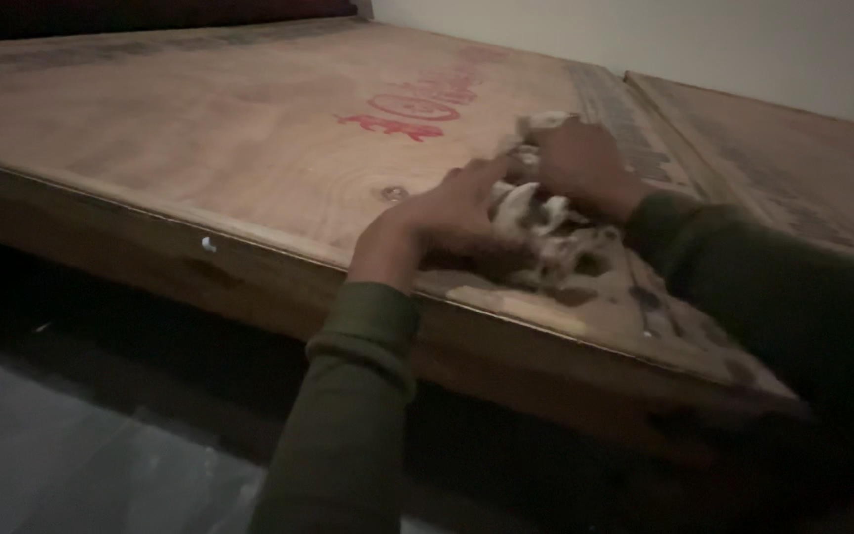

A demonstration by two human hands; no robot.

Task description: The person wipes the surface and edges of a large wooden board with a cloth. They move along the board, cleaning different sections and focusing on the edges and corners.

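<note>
Head view shows me 2 hands, left hand and right hand, both with fingers clenched on a crumpled pale cloth lying on the plywood board near its front edge.

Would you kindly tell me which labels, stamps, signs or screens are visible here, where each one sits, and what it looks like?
Red printed stamp: on the top face of the large light-brown plywood board, beyond both hands; a curved band of red marks above a smaller red row.
Grey printed strip: along the board's right edge, past the right hand; a faint, blurred, narrow band.
No packages, signs or screens are in view.
</note>
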